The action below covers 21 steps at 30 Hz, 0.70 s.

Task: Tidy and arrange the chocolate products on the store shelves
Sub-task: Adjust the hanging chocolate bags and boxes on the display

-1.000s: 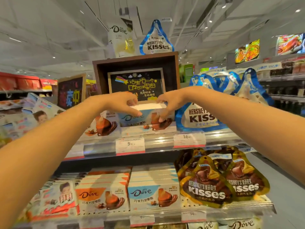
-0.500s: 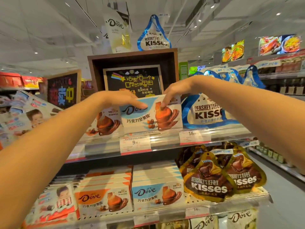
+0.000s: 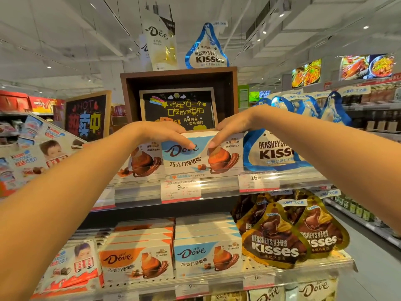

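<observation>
A blue-and-white Dove chocolate box (image 3: pixel 186 162) stands upright at the front of the upper shelf (image 3: pixel 217 189), above a 9.90 price tag. My left hand (image 3: pixel 165 133) lies over its top left edge, fingers curled down onto the front face. My right hand (image 3: pixel 230 127) holds the top right edge the same way. Both thumbs are hidden behind the box. An orange Dove box (image 3: pixel 143 162) stands just left of it, and a blue Hershey's Kisses bag (image 3: pixel 273 153) just right.
Behind the box sits a wooden display crate (image 3: pixel 180 77) with a chalk sign (image 3: pixel 178 109). The lower shelf carries orange Dove boxes (image 3: pixel 134 260), blue Dove boxes (image 3: pixel 206 256) and gold Kisses bags (image 3: pixel 273 242). Kinder boxes (image 3: pixel 28 161) fill the left side. An aisle runs on the right.
The blue Dove box went from lying tilted in both hands to standing upright on the shelf. My fingers moved from its front face up to its top edge.
</observation>
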Available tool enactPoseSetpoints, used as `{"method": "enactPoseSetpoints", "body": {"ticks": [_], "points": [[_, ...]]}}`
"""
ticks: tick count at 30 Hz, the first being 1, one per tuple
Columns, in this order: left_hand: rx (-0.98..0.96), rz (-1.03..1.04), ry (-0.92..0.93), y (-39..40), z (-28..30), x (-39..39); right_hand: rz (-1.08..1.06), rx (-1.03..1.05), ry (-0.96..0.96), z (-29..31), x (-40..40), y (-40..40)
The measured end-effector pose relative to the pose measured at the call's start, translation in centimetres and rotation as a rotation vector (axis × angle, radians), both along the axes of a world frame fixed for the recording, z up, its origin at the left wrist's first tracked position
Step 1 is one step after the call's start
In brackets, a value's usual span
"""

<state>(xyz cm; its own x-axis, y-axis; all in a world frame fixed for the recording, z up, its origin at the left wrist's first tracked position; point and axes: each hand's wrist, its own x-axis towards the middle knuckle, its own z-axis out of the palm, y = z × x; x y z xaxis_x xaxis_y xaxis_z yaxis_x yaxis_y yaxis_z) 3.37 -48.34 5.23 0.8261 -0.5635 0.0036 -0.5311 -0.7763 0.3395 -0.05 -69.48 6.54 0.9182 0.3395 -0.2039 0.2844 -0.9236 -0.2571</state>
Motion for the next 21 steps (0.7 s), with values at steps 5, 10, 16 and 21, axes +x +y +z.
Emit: {"method": "enactPoseSetpoints", "body": {"ticks": [5, 10, 16, 21], "points": [[0.013, -0.006, -0.023, -0.1, 0.0, 0.2, -0.006, 0.006, 0.044, 0.3, 0.4, 0.0], [-0.122, -0.049, -0.098, 0.7, -0.2, 0.4, 0.011, -0.004, -0.049, 0.3, 0.2, 0.3], [-0.199, -0.109, -0.079, 2.2, 0.1, 0.4, 0.041, 0.057, -0.155, 0.4, -0.2, 1.7], [-0.119, -0.113, -0.083, 2.5, -0.1, -0.4, 0.018, 0.048, -0.116, 0.3, 0.5, 2.3]]}}
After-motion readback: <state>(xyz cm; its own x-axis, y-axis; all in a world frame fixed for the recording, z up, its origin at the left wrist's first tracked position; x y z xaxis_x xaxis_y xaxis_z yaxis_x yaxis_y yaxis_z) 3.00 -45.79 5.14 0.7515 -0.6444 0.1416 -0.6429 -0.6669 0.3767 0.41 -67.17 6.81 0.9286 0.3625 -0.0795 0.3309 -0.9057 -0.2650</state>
